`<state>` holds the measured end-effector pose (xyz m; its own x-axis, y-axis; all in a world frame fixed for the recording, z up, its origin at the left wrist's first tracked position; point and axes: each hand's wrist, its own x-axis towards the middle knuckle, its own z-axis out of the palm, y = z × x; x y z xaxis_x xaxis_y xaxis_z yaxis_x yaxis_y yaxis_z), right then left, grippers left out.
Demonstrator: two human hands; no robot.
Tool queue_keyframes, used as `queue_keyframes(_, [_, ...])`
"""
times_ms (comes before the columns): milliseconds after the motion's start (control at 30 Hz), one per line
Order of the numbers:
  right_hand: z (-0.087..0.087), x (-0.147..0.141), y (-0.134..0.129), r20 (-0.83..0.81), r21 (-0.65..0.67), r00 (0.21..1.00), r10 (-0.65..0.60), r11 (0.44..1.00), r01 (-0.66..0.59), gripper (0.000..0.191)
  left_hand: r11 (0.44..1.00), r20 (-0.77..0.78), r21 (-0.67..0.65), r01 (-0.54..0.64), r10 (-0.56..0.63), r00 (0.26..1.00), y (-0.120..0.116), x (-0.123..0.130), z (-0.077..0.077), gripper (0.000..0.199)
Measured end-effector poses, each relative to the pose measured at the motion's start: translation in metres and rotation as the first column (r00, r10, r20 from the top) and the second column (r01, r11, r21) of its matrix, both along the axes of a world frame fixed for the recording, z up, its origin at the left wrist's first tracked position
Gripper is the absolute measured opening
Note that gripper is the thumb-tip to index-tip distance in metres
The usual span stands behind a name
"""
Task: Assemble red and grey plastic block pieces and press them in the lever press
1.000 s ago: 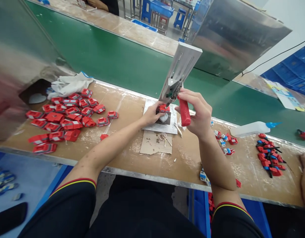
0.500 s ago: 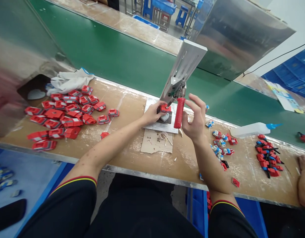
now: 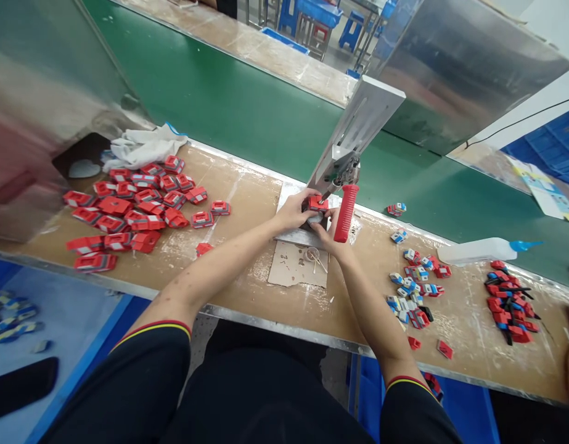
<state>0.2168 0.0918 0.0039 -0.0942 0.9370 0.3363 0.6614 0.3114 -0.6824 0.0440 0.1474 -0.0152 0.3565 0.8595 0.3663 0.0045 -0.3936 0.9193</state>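
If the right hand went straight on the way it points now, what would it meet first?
Probably the red part under the clamp: the right hand points up and left in the picture, toward it. Depth is unclear, so they may already be touching.

The red handle [image 3: 346, 213] partly hides the right hand [image 3: 330, 237], so contact with the red piece [image 3: 318, 203] seems uncertain.

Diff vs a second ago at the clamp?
The right hand let go of the red handle and moved down and left, beside the red part; contact is unclear. The handle's lower end swung leftward. Unchanged: the left hand on the part, the pile of red pieces and the white bottle.
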Motion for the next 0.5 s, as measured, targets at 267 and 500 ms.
queue_keyframes(267, [-0.015, -0.005, 0.0, 0.018, 0.026, 0.997, -0.072, 0.997, 0.072, 0.031, 1.0, 0.014, 0.001, 0.017, -0.017, 1.0, 0.001, 0.001, 0.0, 0.044])
queue_keyframes(500, [-0.009, 0.007, -0.009, 0.008, 0.256, 0.998, -0.069, 0.965, 0.064, 0.065, 0.999, -0.061, 0.033, 0.006, -0.004, 0.998, 0.0, -0.005, 0.005, 0.045])
